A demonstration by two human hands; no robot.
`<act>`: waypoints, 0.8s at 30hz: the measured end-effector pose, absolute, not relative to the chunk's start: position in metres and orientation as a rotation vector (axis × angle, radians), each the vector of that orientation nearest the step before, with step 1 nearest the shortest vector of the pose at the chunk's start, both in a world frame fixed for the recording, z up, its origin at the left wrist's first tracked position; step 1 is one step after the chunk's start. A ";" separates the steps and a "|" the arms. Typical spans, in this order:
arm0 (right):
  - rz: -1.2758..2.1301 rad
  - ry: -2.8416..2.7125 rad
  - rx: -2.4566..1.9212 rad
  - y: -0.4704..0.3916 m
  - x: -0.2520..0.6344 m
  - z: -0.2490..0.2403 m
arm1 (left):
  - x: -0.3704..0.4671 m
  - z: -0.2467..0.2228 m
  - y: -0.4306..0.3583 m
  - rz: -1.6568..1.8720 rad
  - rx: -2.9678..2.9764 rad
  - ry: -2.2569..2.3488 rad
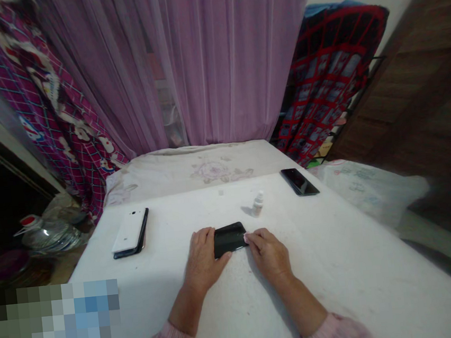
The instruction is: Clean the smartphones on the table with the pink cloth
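Gripping the left end of a phone (229, 240), the left hand (204, 256) has its fingers at the far edge and its thumb by the near edge. The phone lies in the middle of the white surface (345, 253), between the two hands, with a black, glossy face upward; whether this is screen or back cannot be determined. The right hand (269, 253) is closed in a pinch on a small pale wad (247, 237) at the phone's right end. The wad is mostly covered by the fingertips, and its material cannot be established.

A small white bottle (258, 204) stands upright just beyond the right hand, apart from it. To the left, well apart from the left hand, a white phone (130, 230) lies back upward on top of a dark phone (141, 246), slightly offset from it. At the right far edge of the surface lies a black phone (300, 182), its glossy face reflecting light. A small pale square (221, 193) is noted beyond the phone in hand.

Behind the surface is a floral cloth (209, 169), with a purple curtain (230, 57) hanging beyond. A jug (50, 234) with a red cap stands at left, off the surface.
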State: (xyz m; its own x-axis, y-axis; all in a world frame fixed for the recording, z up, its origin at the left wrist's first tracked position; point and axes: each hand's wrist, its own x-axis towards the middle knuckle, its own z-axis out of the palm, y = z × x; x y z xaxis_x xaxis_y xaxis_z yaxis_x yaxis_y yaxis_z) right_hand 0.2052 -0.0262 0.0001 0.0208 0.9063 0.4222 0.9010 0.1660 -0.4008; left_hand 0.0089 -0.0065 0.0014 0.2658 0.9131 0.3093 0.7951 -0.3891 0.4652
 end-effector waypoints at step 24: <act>0.002 -1.917 -1.658 -0.027 0.194 0.009 | -0.032 -0.025 -0.006 0.648 2.484 1.647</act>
